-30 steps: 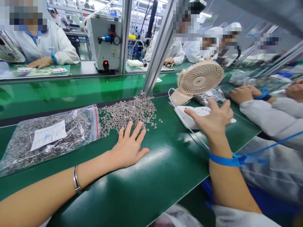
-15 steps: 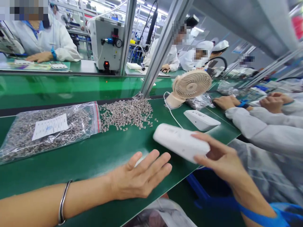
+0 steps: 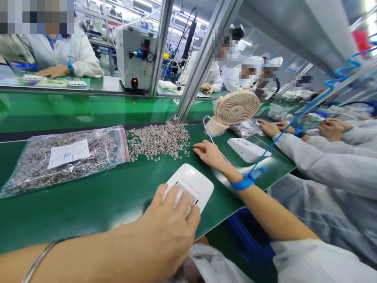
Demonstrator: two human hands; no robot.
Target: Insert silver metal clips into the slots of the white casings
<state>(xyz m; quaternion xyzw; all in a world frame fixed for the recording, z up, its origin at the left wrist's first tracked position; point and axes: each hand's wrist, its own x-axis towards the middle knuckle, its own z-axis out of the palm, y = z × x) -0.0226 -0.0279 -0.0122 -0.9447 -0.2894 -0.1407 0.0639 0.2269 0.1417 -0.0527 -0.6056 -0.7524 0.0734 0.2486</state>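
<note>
A white flat plastic device point(image 3: 198, 182) lies on the green mat point(image 3: 88, 204) near its front edge. My left hand point(image 3: 169, 232) rests on the device's near end, fingers spread over its top and holding it down. My right hand point(image 3: 207, 152), with a blue strap point(image 3: 243, 183) on the wrist, reaches to the right edge of a loose pile of small metal parts point(image 3: 159, 139). Its curled fingertips touch the outermost parts. Whether they pinch one is hidden.
A zip bag of the same metal parts point(image 3: 64, 155) lies to the left. A second white device point(image 3: 247, 149) and a beige desk fan point(image 3: 235, 108) stand to the right. A co-worker's hands point(image 3: 271, 127) work beside them. A slanted aluminium post point(image 3: 196, 67) rises behind the pile.
My right hand has let go of the white device, which now lies flat on the mat, and has moved to the pile. My left hand has moved onto the device.
</note>
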